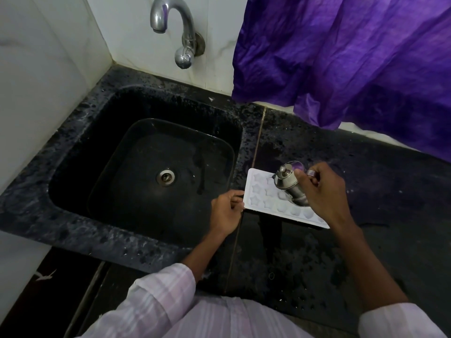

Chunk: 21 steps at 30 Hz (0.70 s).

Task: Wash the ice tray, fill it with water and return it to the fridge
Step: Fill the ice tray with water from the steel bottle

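Note:
A white ice tray (258, 198) with star-shaped cups lies flat on the black counter just right of the sink. My left hand (225, 212) pinches the tray's left edge. My right hand (322, 191) grips the handle of a small steel jug (286, 182) with a knobbed lid, tilted over the tray's middle cups. A thin stream seems to run from the spout toward the far cups. The right hand hides the tray's far right part.
A black stone sink (73, 181) with a steel drain (166, 177) fills the left. A chrome tap (170, 23) juts from the white tiled wall above it. A purple cloth (341, 57) hangs over the counter's back right. The counter (390, 191) is wet.

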Motion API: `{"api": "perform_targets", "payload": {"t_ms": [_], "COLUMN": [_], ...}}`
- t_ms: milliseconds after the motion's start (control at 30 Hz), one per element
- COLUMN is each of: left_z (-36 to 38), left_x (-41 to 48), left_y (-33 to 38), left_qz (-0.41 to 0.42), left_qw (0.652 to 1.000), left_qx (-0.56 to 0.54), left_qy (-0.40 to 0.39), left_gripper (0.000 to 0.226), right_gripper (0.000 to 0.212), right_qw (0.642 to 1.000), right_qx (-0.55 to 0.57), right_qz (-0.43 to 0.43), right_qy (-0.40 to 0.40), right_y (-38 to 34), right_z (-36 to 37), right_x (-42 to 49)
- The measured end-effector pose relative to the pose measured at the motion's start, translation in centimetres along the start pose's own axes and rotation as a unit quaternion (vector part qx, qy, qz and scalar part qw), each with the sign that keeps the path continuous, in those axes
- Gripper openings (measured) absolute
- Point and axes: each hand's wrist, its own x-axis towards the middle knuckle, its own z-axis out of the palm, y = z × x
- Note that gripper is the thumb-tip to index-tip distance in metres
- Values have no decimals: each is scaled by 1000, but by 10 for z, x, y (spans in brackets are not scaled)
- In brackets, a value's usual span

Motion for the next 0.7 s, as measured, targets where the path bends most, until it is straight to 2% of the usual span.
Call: {"api": "perform_targets", "payload": {"t_ms": [700], "left_z": [0], "left_x": [-1], "left_y": [1], "left_qz": [4], "left_qw": [1000], "left_qx": [3], "left_qy": [3], "left_gripper": [27], "right_gripper": [31], "right_qw": [1000], "right_qx": [-5], "right_qz": [9], "right_qy": [15], "right_y": [17], "right_z": [-11], "right_x": [-6]}}
